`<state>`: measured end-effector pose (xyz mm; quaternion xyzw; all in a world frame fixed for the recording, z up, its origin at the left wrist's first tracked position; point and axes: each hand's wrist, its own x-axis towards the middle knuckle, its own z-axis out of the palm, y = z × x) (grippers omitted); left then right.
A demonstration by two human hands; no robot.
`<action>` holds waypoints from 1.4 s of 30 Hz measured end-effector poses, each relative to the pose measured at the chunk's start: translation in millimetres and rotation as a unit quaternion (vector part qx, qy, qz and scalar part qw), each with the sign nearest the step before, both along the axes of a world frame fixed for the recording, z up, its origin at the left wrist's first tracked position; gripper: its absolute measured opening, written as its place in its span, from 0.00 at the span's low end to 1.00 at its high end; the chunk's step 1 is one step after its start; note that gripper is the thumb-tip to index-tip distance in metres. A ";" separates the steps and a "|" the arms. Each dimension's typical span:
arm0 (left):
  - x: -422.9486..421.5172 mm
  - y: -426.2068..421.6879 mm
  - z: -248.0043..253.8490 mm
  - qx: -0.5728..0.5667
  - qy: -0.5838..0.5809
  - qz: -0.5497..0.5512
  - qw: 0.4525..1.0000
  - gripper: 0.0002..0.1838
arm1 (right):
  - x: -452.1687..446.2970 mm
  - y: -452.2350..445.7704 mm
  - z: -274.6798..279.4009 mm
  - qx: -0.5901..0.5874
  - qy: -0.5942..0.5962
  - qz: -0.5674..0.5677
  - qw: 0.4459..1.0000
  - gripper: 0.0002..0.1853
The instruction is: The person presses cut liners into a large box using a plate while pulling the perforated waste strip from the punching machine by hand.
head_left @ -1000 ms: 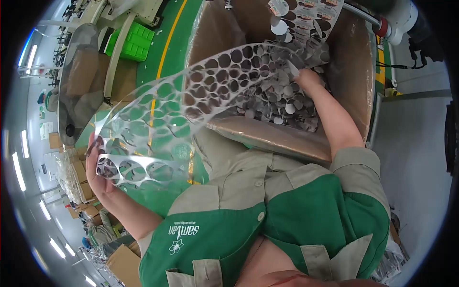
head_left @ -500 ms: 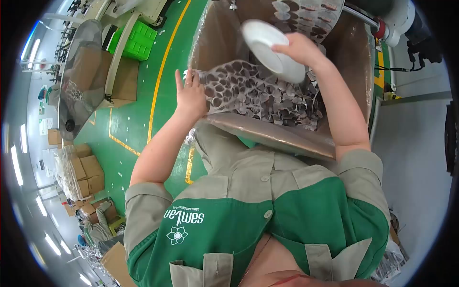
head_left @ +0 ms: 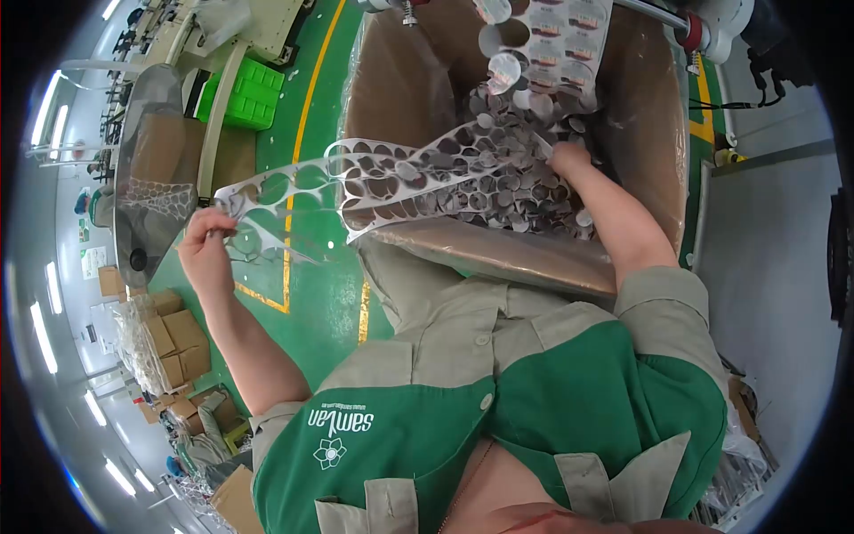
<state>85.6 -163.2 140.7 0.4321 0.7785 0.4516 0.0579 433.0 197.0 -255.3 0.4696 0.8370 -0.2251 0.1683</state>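
Note:
My left hand (head_left: 209, 247) is out over the floor, left of the box, its fingers closed on the end of a punched-out plastic sheet (head_left: 378, 169). The sheet, full of round holes, stretches from that hand across the box rim. Inside the lined cardboard box (head_left: 391, 98) lies a heap of loose round cut discs (head_left: 507, 191). My right hand (head_left: 571, 160) is down at the heap with its fingers curled. A pale edge of the white dish (head_left: 541, 145) shows at those fingers; the rest is hidden.
A printed web with round labels (head_left: 569, 44) hangs into the box from above. A metal roller bar (head_left: 663, 20) crosses at the upper right. A green crate (head_left: 245, 93) stands left on the floor, with cardboard boxes (head_left: 173, 343) farther back.
My left hand has moved left, drawing the punched sheet out over the box rim. My right hand has lowered with the dish into the discs. The view has shifted slightly.

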 end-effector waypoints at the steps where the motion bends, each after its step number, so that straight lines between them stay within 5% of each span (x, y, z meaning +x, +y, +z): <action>1: -8.3 -9.1 2.7 0.007 -0.001 0.023 1.000 0.11 | -8.0 -1.4 23.4 0.018 -0.002 -0.003 1.000 0.25; 4: -24.0 -28.4 9.9 0.029 0.004 0.046 0.999 0.12 | -54.4 11.3 125.8 0.010 0.036 0.070 0.997 0.23; 7: -0.7 -23.6 23.1 -0.017 0.041 0.010 0.999 0.12 | -67.1 -3.6 245.7 -0.036 0.338 0.090 0.936 0.21; 11: 49.4 5.1 4.0 -0.070 0.042 -0.090 0.993 0.14 | -64.3 -42.3 298.6 -0.373 0.674 -0.011 0.637 0.20; 14: 76.6 15.8 5.9 -0.043 0.011 -0.132 0.990 0.13 | -79.1 -45.5 207.9 -0.657 0.592 -0.084 0.459 0.23; 15: 73.0 8.6 12.5 0.002 0.048 -0.168 0.985 0.10 | -78.4 -41.8 160.0 -0.602 0.520 -0.106 0.597 0.22; 16: 69.9 -3.4 23.0 0.013 0.083 -0.129 0.988 0.08 | -71.3 -42.0 126.9 -0.424 0.397 -0.127 0.804 0.23; 17: 65.2 -11.7 30.4 0.034 0.108 -0.107 0.988 0.08 | -60.6 -31.2 90.3 -0.160 0.228 0.026 0.960 0.23; 18: 47.8 -24.9 30.3 0.111 0.075 -0.087 0.987 0.09 | -48.8 -37.5 65.7 0.013 0.101 0.059 0.993 0.22; 19: 21.4 -44.3 35.1 0.153 0.021 -0.021 0.988 0.09 | -41.0 -24.9 17.0 0.045 0.034 0.030 0.998 0.19; 21: -31.2 -71.9 40.7 0.131 0.001 0.131 0.983 0.08 | -22.8 -13.4 18.4 0.034 0.026 -0.075 0.996 0.16; 22: -39.9 -75.4 43.4 0.086 -0.008 0.243 0.966 0.10 | -19.2 -5.7 35.7 -0.002 -0.003 -0.013 1.000 0.19; 23: -65.0 -92.6 45.0 -0.084 -0.023 0.179 0.980 0.19 | -19.6 -1.9 54.8 -0.007 -0.016 0.022 1.000 0.20; 25: -49.5 -77.9 40.3 -0.407 0.096 0.112 0.901 0.31 | -30.5 4.0 81.5 -0.033 -0.047 0.060 0.997 0.23; 26: -34.7 -61.1 34.0 -0.393 0.196 0.005 0.898 0.33 | -36.6 7.0 82.5 -0.026 -0.047 0.070 0.996 0.24; 28: 4.4 6.8 25.2 -0.432 0.030 0.007 0.901 0.28 | -50.5 3.5 101.6 -0.042 -0.060 0.082 0.994 0.27; 31: 52.6 93.4 -22.9 -0.306 0.174 -0.010 0.936 0.30 | -60.8 -2.9 129.8 0.000 -0.016 0.104 0.994 0.26; 32: 59.7 115.1 -37.6 -0.259 0.216 -0.099 0.936 0.36 | -63.0 -1.4 141.6 0.001 0.005 0.126 0.992 0.26; 33: 51.2 129.3 -69.2 -0.270 0.394 -0.115 0.871 0.45 | -64.8 0.3 154.4 0.001 0.026 0.145 0.989 0.25; 35: 60.5 139.2 -106.6 -0.371 0.478 -0.124 0.787 0.57 | -63.4 3.5 190.7 0.032 0.134 0.162 0.977 0.22; 36: 66.0 140.9 -118.4 -0.532 0.504 -0.132 0.668 0.64 | -58.7 3.2 218.2 0.024 0.195 0.136 0.971 0.22; 37: 67.1 133.0 -128.6 -0.541 0.534 -0.174 0.626 0.51 | -52.6 1.3 246.6 0.013 0.279 0.110 0.954 0.19; 39: 58.3 122.7 -145.7 -0.528 0.563 -0.221 0.596 0.29 | -43.2 -4.1 279.1 -0.146 0.537 0.032 0.830 0.19; 40: 79.2 127.3 -111.7 -0.548 0.432 -0.254 0.670 0.15 | -38.1 -7.4 294.7 -0.206 0.582 0.004 0.787 0.23; 42: 87.1 113.7 -78.1 -0.461 0.262 -0.183 0.828 0.15 | -30.5 -22.3 325.2 -0.344 0.706 -0.059 0.617 0.20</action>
